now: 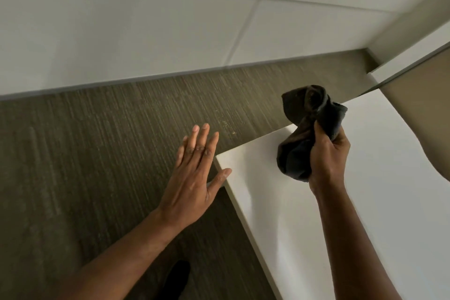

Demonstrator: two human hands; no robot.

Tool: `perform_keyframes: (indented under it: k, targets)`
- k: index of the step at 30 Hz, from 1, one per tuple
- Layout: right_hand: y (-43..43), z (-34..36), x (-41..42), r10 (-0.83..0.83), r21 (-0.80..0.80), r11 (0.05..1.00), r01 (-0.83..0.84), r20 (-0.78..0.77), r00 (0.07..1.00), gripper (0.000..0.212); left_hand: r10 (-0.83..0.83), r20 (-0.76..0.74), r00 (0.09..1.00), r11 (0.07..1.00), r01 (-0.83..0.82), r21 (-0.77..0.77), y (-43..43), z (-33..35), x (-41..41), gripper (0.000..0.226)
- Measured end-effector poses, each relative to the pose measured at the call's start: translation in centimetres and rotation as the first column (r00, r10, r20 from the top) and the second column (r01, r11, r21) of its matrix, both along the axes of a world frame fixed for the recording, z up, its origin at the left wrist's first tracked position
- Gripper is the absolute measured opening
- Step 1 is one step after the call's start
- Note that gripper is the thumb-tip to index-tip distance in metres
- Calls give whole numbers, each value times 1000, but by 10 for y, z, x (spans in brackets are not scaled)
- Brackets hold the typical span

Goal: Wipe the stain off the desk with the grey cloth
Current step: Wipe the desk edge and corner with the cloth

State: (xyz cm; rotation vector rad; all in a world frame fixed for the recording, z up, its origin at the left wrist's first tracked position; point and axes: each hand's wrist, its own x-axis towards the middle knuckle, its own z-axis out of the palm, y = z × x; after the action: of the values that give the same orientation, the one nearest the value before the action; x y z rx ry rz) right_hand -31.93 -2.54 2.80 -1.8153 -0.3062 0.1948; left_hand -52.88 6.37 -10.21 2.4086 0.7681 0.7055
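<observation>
Surface point(341, 214) near; I see right hand point(327, 158) gripping bunched grey cloth point(306, 129) above it, left hand point(194, 173) open, flat. No stain visible; next, press down, wipe.

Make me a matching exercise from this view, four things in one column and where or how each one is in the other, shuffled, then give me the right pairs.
Column one:
1. grey cloth
2. left hand
3. right hand
4. desk

Column two:
A. open and flat, fingers stretched out, beside the desk corner
B. white, filling the lower right of the view
C. bunched up and lifted above the desk corner
D. closed in a fist around fabric

Pairs: 1-C, 2-A, 3-D, 4-B
</observation>
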Motion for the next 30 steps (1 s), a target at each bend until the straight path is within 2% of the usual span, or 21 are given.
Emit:
perform_keyframes:
  k: [5,7,10,17,22,26,30]
  targets:
    - [6,2,38,61,-61,996,-59,25,998,35,10,4,1000,1000,-10,22,7,4,16,83]
    - [7,2,50,110,-111,989,-101,72,991,40,-5,9,1000,1000,5,9,8,4,20,85]
    - [8,1,66,166,-173,975,-140,148,975,35,-24,23,999,1000,24,-5,12,3,25,88]
    - [15,-11,100,113,-292,956,-30,270,956,35,-121,86,989,992,124,-26,26,-9,30,100]
    - [23,-32,120,206,-466,884,-24,342,917,37,-158,94,983,985,164,-51,39,-15,28,103]
    - [34,-43,126,322,-585,806,-85,313,893,31,-164,88,983,982,171,-79,49,-20,23,102]
    - [45,-47,127,380,-664,740,-107,282,881,38,-165,107,980,979,176,-102,56,-21,25,102]
